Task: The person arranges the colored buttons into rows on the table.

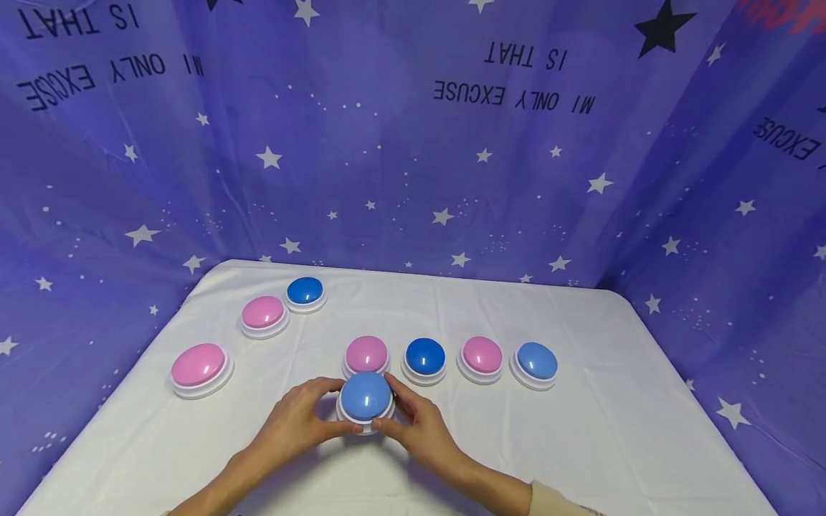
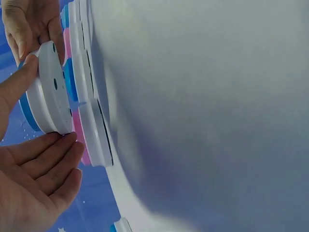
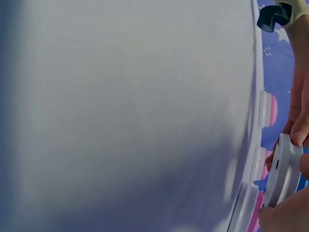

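Both hands hold a light blue push button (image 1: 366,396) with a round white base, lifted a little above the white table. My left hand (image 1: 293,419) grips its left side, thumb at the near edge and fingers along the far side. Opposite it, my right hand (image 1: 422,424) grips the right side in the same way. In the left wrist view the white base (image 2: 50,92) shows its flat underside with small dark holes. Just behind the held button stands a pink button (image 1: 366,354), partly covered by it in the head view.
To the right of that pink button, a dark blue button (image 1: 425,356), another pink button (image 1: 482,355) and a light blue button (image 1: 537,360) form a row. On the left lie two pink buttons (image 1: 198,365) and a dark blue one (image 1: 305,291). A purple star-patterned curtain (image 1: 400,179) surrounds the table.
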`<move>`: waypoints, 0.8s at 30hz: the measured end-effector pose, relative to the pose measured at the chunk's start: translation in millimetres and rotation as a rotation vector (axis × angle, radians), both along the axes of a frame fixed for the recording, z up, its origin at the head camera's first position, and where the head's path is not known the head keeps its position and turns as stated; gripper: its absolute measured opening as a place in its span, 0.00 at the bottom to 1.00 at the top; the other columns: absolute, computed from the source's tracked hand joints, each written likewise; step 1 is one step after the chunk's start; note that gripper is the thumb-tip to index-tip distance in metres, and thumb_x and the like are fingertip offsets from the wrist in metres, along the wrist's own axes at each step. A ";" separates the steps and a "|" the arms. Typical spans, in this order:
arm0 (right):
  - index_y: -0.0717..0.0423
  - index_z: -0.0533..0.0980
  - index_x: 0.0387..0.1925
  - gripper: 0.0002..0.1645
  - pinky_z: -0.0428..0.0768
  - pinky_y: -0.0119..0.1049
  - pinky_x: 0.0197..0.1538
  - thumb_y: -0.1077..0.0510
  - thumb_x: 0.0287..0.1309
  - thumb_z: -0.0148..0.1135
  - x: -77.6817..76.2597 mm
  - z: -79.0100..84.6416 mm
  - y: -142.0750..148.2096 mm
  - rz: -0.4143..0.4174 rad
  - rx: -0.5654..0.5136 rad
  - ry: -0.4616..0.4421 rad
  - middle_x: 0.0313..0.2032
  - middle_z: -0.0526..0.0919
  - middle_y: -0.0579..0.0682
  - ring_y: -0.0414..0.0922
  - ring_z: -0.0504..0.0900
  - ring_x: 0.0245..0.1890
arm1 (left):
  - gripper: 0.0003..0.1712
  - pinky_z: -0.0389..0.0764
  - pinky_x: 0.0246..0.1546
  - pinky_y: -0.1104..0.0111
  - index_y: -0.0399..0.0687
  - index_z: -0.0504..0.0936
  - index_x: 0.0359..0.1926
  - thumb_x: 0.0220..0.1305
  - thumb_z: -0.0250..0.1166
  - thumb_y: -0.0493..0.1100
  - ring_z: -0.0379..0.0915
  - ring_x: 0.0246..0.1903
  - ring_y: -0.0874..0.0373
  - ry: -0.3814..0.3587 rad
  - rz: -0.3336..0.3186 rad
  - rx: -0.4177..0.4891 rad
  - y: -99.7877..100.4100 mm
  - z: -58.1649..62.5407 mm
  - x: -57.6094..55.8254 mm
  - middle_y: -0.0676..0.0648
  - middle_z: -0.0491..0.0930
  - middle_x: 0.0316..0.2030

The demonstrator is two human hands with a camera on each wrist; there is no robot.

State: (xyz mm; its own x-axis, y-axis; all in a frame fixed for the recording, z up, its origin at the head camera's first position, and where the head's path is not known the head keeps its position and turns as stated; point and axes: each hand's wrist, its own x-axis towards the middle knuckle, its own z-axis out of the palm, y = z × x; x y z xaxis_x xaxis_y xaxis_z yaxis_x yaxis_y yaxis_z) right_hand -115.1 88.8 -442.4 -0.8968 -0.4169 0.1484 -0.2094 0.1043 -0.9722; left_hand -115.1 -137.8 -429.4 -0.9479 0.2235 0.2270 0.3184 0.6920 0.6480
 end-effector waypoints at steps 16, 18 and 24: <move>0.74 0.57 0.70 0.41 0.62 0.41 0.66 0.74 0.58 0.63 12.3 -18.6 -9.4 -0.024 -0.085 -0.102 0.70 0.59 0.69 0.61 0.57 0.70 | 0.34 0.77 0.51 0.52 0.51 0.85 0.48 0.40 0.80 0.62 0.80 0.48 0.54 0.048 -0.124 -0.029 -9.5 -12.7 -0.8 0.55 0.84 0.44; 0.74 0.58 0.70 0.40 0.62 0.40 0.66 0.75 0.57 0.63 11.8 -20.0 -11.7 -0.038 -0.081 -0.109 0.70 0.60 0.69 0.61 0.58 0.70 | 0.34 0.77 0.50 0.53 0.51 0.85 0.48 0.40 0.80 0.60 0.80 0.47 0.54 0.060 -0.140 -0.026 -11.1 -13.7 -2.2 0.56 0.84 0.43; 0.73 0.60 0.69 0.39 0.64 0.39 0.65 0.76 0.56 0.63 10.3 -22.6 -15.3 -0.058 -0.056 -0.108 0.69 0.62 0.68 0.61 0.59 0.70 | 0.32 0.77 0.50 0.54 0.49 0.85 0.47 0.40 0.82 0.56 0.80 0.45 0.55 0.081 -0.181 -0.007 -14.6 -18.0 -4.9 0.57 0.84 0.41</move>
State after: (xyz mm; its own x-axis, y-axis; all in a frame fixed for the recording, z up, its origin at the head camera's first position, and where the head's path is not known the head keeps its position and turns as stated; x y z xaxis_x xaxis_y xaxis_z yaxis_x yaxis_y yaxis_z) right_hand -104.8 73.5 -465.0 -0.9311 -0.3578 0.0712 -0.0984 0.0582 -0.9934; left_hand -119.9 -152.4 -447.3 -0.8705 0.3908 0.2991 0.4894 0.6227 0.6105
